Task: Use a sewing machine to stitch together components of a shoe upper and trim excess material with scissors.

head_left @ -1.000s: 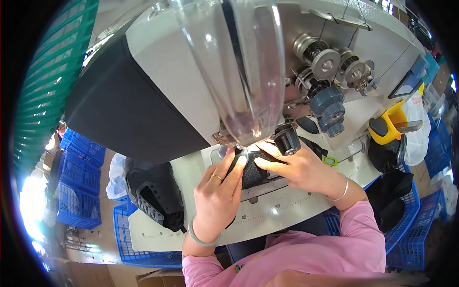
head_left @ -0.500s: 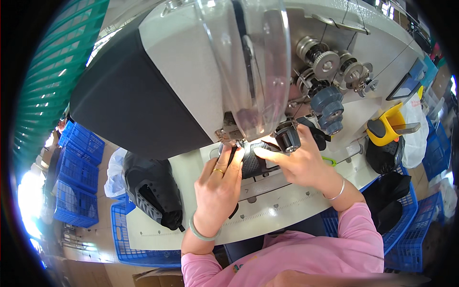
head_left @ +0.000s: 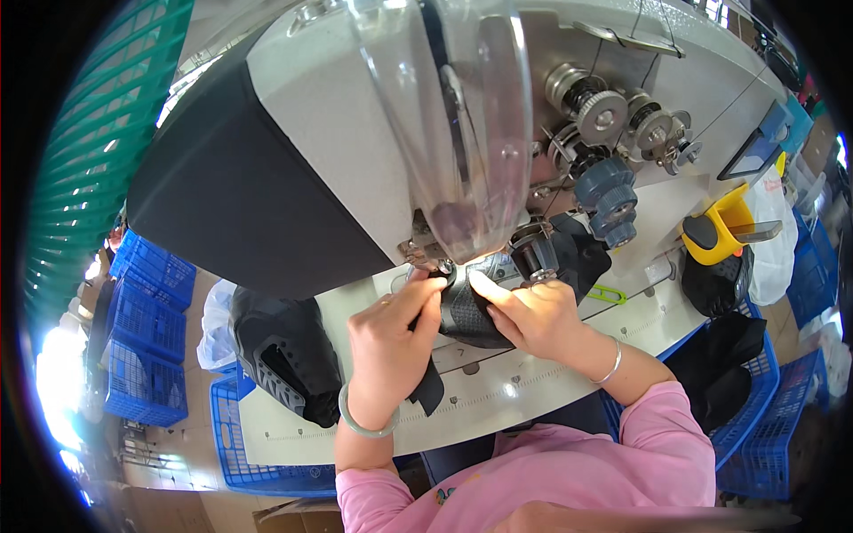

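A black textured shoe upper [head_left: 468,318] lies under the needle area of a large sewing machine [head_left: 329,115]. My left hand [head_left: 391,338] is closed at the upper's left side, thumb and index finger pinching its black edge close to the needle. A dark strip [head_left: 430,391] hangs out below that hand. My right hand [head_left: 538,318] grips the upper from the right, thumb laid on top near the roller guide [head_left: 535,253] and fingers curled against it. More black material [head_left: 577,256] bulges out behind the right hand. The needle tip itself is hidden.
Another black shoe upper [head_left: 286,351] rests at the table's left. Green thread snips [head_left: 608,294] lie right of my right hand. Farther right are a yellow holder [head_left: 724,226] and a black shoe piece [head_left: 718,282]. Blue crates [head_left: 147,377] stand around the table [head_left: 498,404].
The upper has turned and shifted, with more of it showing around my right hand. My right hand has moved lower and its fingers have curled. My left fingers have folded into a tighter pinch.
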The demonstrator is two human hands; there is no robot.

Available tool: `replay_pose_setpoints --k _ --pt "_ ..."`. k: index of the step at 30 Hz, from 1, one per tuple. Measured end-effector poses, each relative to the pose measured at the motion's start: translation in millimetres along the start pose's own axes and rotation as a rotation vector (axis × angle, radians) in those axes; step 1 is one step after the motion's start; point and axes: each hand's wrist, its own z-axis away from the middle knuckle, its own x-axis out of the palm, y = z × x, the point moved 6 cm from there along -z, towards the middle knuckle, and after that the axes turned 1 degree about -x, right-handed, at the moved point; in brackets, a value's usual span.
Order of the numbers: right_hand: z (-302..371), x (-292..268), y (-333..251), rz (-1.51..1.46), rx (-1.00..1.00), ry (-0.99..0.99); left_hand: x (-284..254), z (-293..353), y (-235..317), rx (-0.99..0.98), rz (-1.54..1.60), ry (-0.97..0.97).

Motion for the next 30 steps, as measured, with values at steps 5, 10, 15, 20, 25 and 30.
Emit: replay_pose_setpoints --k 5,10,15,20,25,30 --pt "-3.1 -2.2 -2.7 0.013 0.006 -0.036 1.1 5.6 11.3 0.091 -0.113 -0.063" --pt "-6.2 -3.0 -6.3 0.027 0.010 -0.041 2.1 7.8 12.3 0.174 -0.166 -0.038" --pt "-12.4 -4.0 -7.9 0.036 0.017 -0.054 1.8 4.0 9.9 0.158 -0.178 -0.050" --pt "-11.8 -3.3 -3.9 0.017 0.034 -0.061 3.9 4.6 11.0 0.182 -0.185 -0.054" --pt "-14.9 -3.4 -0.5 0.007 0.019 -0.076 4.0 4.5 11.6 0.195 -0.217 -0.039" --pt "-19.5 -6.2 2.8 -0.028 0.010 -0.066 5.6 5.2 12.4 0.179 -0.239 -0.040"
